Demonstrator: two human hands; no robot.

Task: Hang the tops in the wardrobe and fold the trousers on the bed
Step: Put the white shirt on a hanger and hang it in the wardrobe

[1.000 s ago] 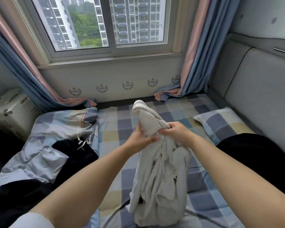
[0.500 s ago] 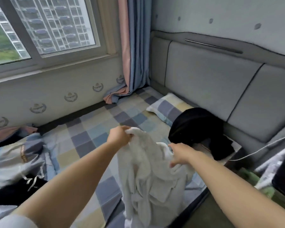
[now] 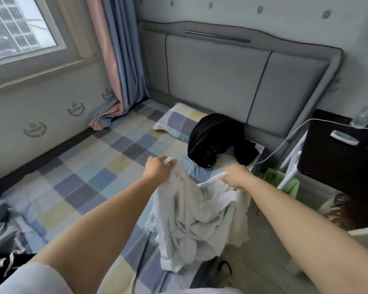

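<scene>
White garment (image 3: 191, 217), crumpled and hanging in folds, is held up over the near edge of the bed (image 3: 89, 181) by both hands: its top edge is bunched in the curled fingers of the left hand (image 3: 158, 169), and another part of that edge is pinched in the right hand (image 3: 235, 177), the two hands being held apart so that the cloth sags between them. Whether it is a top or trousers cannot be told from its folds. The step in hand is judged to be the shaking-out and identifying of this piece; next, the cloth would need to be spread until its shape is plain, then either taken to the wardrobe, which is not in view, or laid flat on the checked sheet for folding. A black garment (image 3: 215, 141) lies beside the checked pillow (image 3: 174, 122) at the grey headboard (image 3: 221, 77). No container with contents can be made out; a green object (image 3: 285, 181) beside the bed is too unclear to name.
</scene>
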